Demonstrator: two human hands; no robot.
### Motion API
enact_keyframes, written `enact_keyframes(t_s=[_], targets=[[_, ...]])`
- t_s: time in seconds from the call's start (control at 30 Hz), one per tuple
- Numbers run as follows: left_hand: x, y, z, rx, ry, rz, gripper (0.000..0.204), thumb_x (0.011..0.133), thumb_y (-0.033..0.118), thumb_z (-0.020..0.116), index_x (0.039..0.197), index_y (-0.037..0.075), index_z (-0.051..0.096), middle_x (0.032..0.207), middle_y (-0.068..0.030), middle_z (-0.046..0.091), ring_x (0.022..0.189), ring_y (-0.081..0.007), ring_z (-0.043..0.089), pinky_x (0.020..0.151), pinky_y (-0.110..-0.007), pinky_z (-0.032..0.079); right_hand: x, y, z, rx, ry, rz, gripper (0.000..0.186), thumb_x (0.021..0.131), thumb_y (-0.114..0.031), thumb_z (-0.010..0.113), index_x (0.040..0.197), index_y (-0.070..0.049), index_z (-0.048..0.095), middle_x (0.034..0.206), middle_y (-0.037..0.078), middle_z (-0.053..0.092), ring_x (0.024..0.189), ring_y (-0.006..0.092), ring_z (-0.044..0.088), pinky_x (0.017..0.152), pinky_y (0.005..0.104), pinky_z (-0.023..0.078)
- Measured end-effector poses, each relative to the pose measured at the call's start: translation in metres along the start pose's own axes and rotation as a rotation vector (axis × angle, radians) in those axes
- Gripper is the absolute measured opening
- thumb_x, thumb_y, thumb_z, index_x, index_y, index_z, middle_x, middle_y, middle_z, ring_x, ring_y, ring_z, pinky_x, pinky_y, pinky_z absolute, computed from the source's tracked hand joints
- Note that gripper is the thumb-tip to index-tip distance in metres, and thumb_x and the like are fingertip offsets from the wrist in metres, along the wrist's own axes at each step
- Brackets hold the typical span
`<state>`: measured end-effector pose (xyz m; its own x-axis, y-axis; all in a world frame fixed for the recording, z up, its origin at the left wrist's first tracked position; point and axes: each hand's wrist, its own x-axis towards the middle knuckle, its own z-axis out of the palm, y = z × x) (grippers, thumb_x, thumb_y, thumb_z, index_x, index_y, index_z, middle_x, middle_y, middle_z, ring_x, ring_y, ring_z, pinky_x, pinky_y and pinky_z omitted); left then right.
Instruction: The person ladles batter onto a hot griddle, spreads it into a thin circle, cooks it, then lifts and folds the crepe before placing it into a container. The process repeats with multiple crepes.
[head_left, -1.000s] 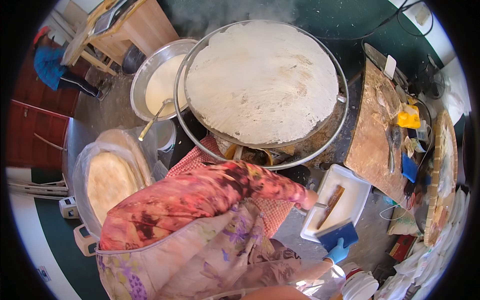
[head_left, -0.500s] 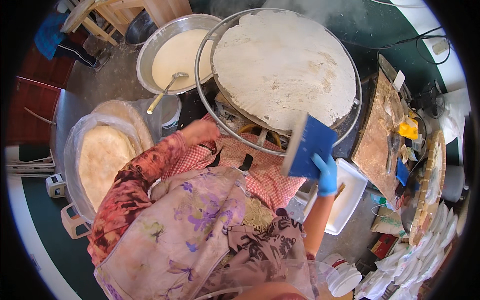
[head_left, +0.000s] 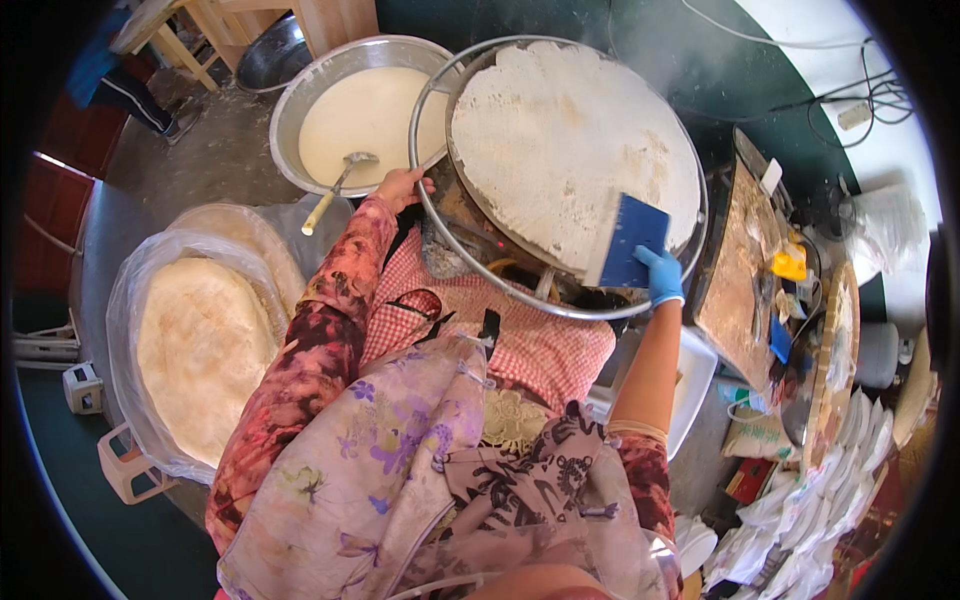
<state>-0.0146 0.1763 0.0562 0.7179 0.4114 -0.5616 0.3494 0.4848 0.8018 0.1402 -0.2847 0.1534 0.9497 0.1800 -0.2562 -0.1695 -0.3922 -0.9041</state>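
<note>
Gripping a blue scraper (head_left: 637, 235) in the gloved right hand (head_left: 662, 275), clamped with thumb and fingers near its lower right corner, presumably for leaving the long pale edge free and the fingers away from the heat. Holding it over the lower right part of the pale sheet (head_left: 575, 150) spread on the round griddle (head_left: 492, 222), with the pale edge turned left, inward across the sheet; cannot tell from this angle whether touching or just above. Clasping, with the bare left hand (head_left: 402, 188), the left side of the metal ring (head_left: 414, 145) around the griddle, with fingers closed over it, probably as a handhold set apart from the hot surface, to judge by the steam (head_left: 690, 60) behind.

Just left of the ring, near the left hand, a metal basin (head_left: 282, 130) of creamy batter (head_left: 370, 110), with a ladle (head_left: 320, 212) leaning over its near rim and the handle pointing back toward the body, perhaps for an easy grab. Farther down on the left, flat round bread (head_left: 205, 350) in clear plastic (head_left: 128, 320), apparently wrapped against drying. Partly hidden behind the right forearm (head_left: 645, 375), a white tray (head_left: 697, 375), likely placed there for a short reach from the scraper
</note>
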Motion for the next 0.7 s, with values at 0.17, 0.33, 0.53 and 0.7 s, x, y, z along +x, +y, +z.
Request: enact_keyframes(t_s=[0.17,0.33,0.53,0.7], targets=[[-0.004,-0.012,0.005,-0.045,-0.003,0.003,0.025,0.092,0.022,0.047,0.101,0.000,0.049,0.088,-0.0105,0.059,0.081,-0.0230,0.061,0.073,-0.035,0.052,-0.055,0.010,-0.060,0.133,0.164,-0.204,0.027,0.078,-0.010,0.066,0.102,0.000,0.061,0.090,0.005,0.064,0.077,0.0123,0.058,0.073,0.0256,0.047],[-0.023,-0.023,0.012,-0.061,-0.060,-0.009,0.024,0.092,0.023,0.047,0.099,-0.001,0.048,0.089,-0.0110,0.058,0.084,-0.0240,0.060,0.073,-0.037,0.051,-0.069,0.017,-0.047,0.125,-0.104,-0.339,0.023,0.077,-0.001,0.065,0.099,-0.001,0.062,0.091,0.002,0.064,0.080,0.0091,0.057,0.076,0.0241,0.046],[-0.057,-0.056,0.039,-0.121,-0.043,0.028,0.024,0.091,0.024,0.048,0.096,0.000,0.048,0.085,-0.0097,0.057,0.080,-0.0234,0.060,0.072,-0.037,0.050,-0.081,0.032,-0.034,-0.051,-0.085,-0.275,0.020,0.075,0.002,0.066,0.094,-0.002,0.064,0.086,0.000,0.063,0.076,0.0075,0.055,0.073,0.0229,0.046],[-0.096,-0.106,0.085,-0.248,-0.031,-0.005,0.024,0.091,0.022,0.048,0.096,-0.002,0.047,0.088,-0.0119,0.057,0.082,-0.0262,0.059,0.074,-0.039,0.052,-0.110,0.007,-0.073,0.171,0.111,-0.220,0.023,0.078,-0.009,0.066,0.100,0.000,0.062,0.091,0.004,0.064,0.079,0.0095,0.057,0.073,0.0244,0.047]])
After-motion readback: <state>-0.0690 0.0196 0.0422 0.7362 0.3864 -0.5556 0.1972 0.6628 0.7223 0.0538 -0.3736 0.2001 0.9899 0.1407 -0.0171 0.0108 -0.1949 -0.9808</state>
